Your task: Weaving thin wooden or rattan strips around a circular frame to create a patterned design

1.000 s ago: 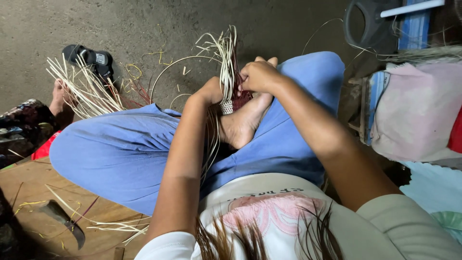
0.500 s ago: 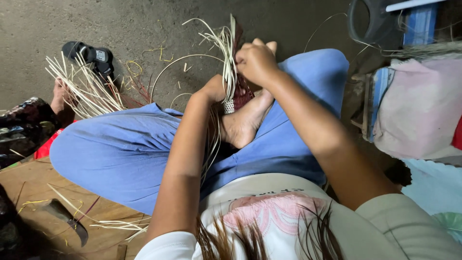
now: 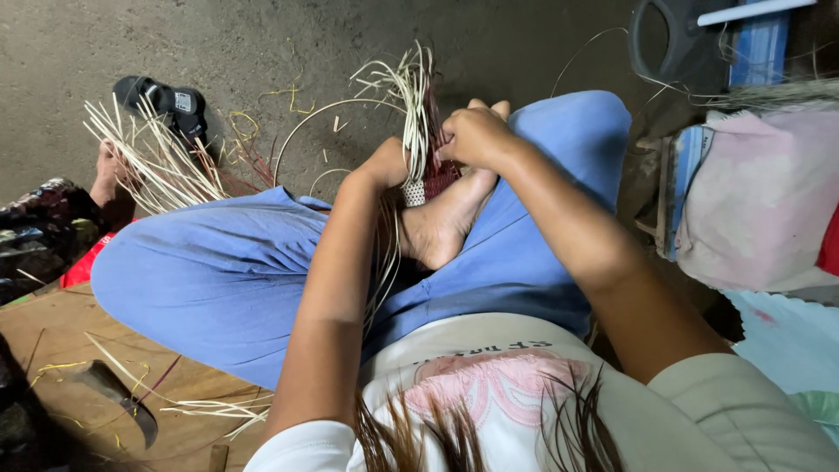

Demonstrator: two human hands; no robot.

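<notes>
Knife (image 3: 122,404): at eight o'clock, lying on a wooden board (image 3: 52,341).
Left hand (image 3: 384,166): closed around the small woven piece (image 3: 428,183), bracing it against the bare foot (image 3: 441,223).
Right hand (image 3: 476,135): fingers pinched on one pale strip (image 3: 418,105) just above the weave.
Doing it well: I judge steady tension and a firm brace keep rows tight.
Loose strips (image 3: 153,162): at ten o'clock, beside a sandal (image 3: 162,98).

I am sitting on a bare concrete floor (image 3: 262,44), where a black sandal (image 3: 162,98) and a fan of pale reed strips (image 3: 153,166) are lying. A wooden board (image 3: 61,350) beside me is carrying a curved knife (image 3: 118,398) and loose strips (image 3: 210,408).
</notes>
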